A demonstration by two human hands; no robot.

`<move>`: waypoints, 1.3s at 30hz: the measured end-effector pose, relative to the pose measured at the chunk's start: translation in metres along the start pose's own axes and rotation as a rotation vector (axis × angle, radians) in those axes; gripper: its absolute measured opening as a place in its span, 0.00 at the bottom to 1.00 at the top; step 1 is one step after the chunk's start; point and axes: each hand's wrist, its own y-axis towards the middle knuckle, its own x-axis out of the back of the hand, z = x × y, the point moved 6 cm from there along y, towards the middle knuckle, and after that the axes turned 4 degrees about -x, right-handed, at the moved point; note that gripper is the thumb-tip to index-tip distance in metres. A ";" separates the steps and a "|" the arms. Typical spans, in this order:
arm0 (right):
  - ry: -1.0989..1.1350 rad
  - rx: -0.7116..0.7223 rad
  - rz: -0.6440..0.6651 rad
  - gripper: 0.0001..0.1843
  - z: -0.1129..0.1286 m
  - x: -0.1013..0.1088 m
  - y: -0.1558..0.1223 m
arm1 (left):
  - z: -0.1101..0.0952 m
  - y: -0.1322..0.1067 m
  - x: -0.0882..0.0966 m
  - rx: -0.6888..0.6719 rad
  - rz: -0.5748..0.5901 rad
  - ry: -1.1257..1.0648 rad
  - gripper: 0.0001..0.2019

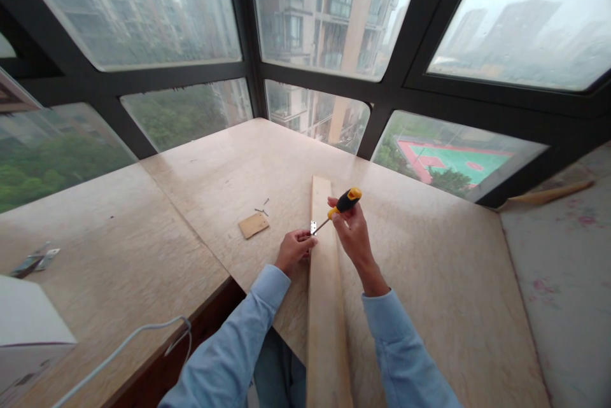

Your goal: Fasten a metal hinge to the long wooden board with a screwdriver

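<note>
A long pale wooden board [327, 306] runs away from me across the tabletop. On its left edge sits a small silver metal hinge [313, 227]. My left hand [294, 250] pinches at the hinge's lower end, thumb and fingers closed around it; whether a screw is also between the fingertips is hidden. My right hand [353, 233] grips a screwdriver [348, 199] with a black and yellow handle. Its shaft slants down to the left, and the tip meets the hinge beside my left fingertips.
Left of the board lie a small brown wooden or cardboard piece [254, 225] and several loose screws [262, 211]. Further left are metal pieces [41, 260], a white box [28, 331] and a white cable [128, 335]. Windows [315, 7] border the tabletop [420, 255].
</note>
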 end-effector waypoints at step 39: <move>-0.042 0.164 -0.059 0.28 0.002 -0.009 -0.002 | 0.005 0.000 0.000 -0.058 -0.001 0.021 0.20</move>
